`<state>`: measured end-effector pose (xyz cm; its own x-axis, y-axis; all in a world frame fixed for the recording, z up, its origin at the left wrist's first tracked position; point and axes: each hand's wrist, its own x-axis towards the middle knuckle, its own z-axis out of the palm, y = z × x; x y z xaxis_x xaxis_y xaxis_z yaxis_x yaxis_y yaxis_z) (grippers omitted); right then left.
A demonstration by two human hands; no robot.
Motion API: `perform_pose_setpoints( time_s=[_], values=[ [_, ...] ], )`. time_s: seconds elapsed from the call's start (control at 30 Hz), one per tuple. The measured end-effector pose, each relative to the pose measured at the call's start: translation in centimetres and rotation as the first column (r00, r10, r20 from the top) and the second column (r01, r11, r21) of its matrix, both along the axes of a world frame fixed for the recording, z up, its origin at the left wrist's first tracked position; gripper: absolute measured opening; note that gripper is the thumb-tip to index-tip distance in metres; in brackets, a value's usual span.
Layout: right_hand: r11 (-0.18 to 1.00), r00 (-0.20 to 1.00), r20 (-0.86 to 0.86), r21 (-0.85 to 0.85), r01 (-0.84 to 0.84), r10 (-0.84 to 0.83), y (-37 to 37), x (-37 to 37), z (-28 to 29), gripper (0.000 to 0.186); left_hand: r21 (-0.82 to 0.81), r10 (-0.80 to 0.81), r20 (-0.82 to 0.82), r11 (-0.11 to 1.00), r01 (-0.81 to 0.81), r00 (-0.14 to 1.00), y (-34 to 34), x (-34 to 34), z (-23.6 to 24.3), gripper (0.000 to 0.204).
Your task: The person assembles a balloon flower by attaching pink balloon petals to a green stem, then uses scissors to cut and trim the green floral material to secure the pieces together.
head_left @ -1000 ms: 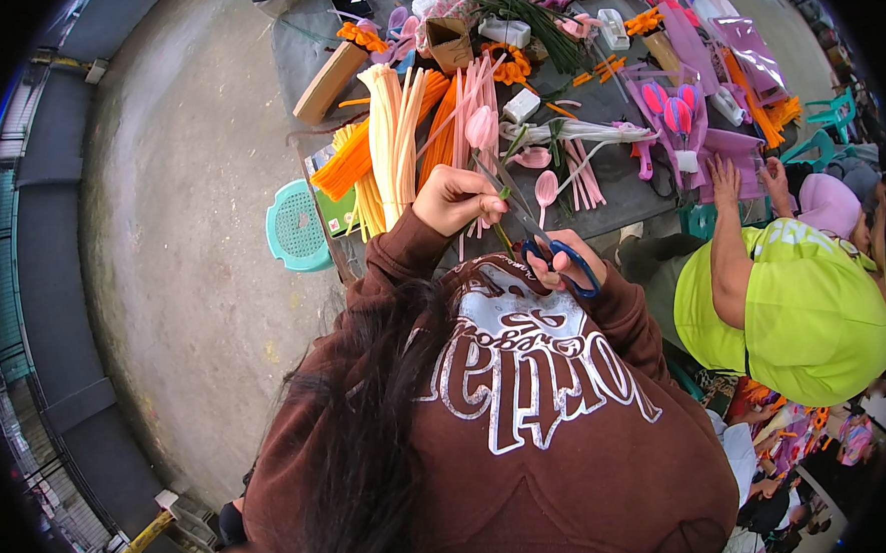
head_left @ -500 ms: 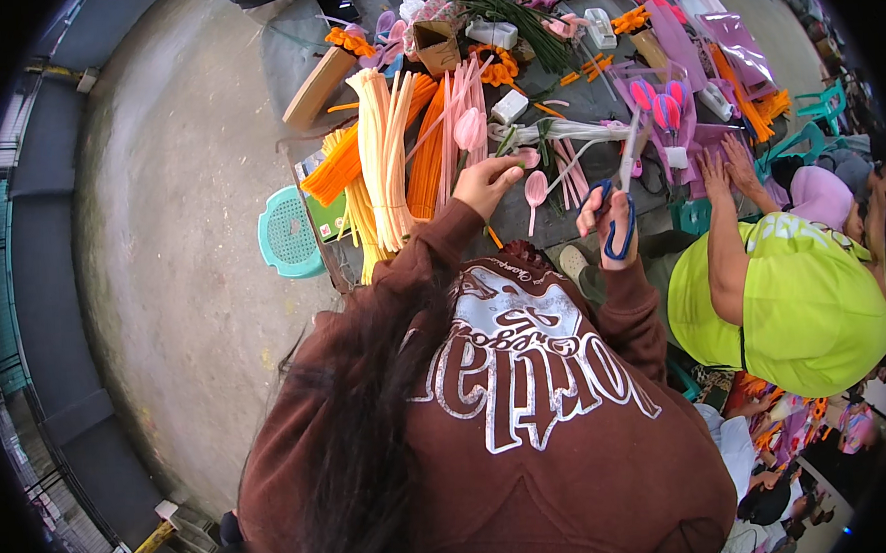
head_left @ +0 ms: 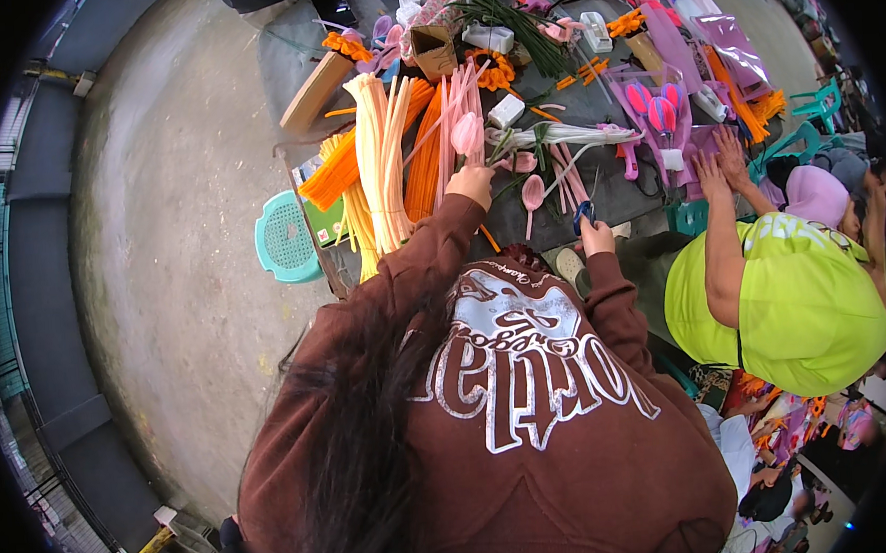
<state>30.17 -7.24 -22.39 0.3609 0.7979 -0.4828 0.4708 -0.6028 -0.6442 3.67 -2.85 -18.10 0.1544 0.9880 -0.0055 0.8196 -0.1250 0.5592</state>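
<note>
My left hand [head_left: 471, 185] reaches among the craft stems just below a pale pink tulip [head_left: 466, 135]; its fingertips are hidden, so what it holds, if anything, is unclear. Beside it lie cream stems [head_left: 385, 169], orange stems [head_left: 422, 167] and pink stems [head_left: 568, 175]. My right hand [head_left: 596, 236] is closed on blue-handled scissors [head_left: 584, 212] at the table's near edge. A pink spoon-shaped piece [head_left: 533, 194] lies between my hands.
The crowded dark table [head_left: 303, 84] also holds cardboard pieces [head_left: 313, 91], green stems [head_left: 510, 23] and wrapped purple flowers [head_left: 661, 115]. A teal stool [head_left: 287, 235] stands left. A co-worker [head_left: 775, 299] in lime green works at right; others sit beyond.
My left hand, earlier pinching a small green piece near the scissors, has moved forward toward the pink tulip. My right hand swung the scissors rightward and up, then brought them lower, over the table edge.
</note>
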Motion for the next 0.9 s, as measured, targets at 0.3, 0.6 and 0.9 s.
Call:
perform_pose_setpoints(
  time_s=[0.3,0.6,0.9],
  values=[
    [0.937,0.876,0.448,0.194,-0.29,0.179,2.2,-1.7,1.5,0.047,-0.247,0.259,0.918,0.966,-0.078,0.301,-1.3,-1.7,6.9,0.02],
    [0.89,0.496,-0.765,0.455,-0.036,0.411,2.0,-11.9,14.4,0.019,-0.197,0.148,0.878,0.979,0.061,0.455,-2.9,-1.9,9.1,0.019],
    [0.86,0.341,-0.894,0.401,0.317,0.291,3.1,-9.7,15.6,0.024,-0.356,0.147,0.833,0.88,0.314,0.533,-3.8,-3.6,9.6,0.018]
  ],
)
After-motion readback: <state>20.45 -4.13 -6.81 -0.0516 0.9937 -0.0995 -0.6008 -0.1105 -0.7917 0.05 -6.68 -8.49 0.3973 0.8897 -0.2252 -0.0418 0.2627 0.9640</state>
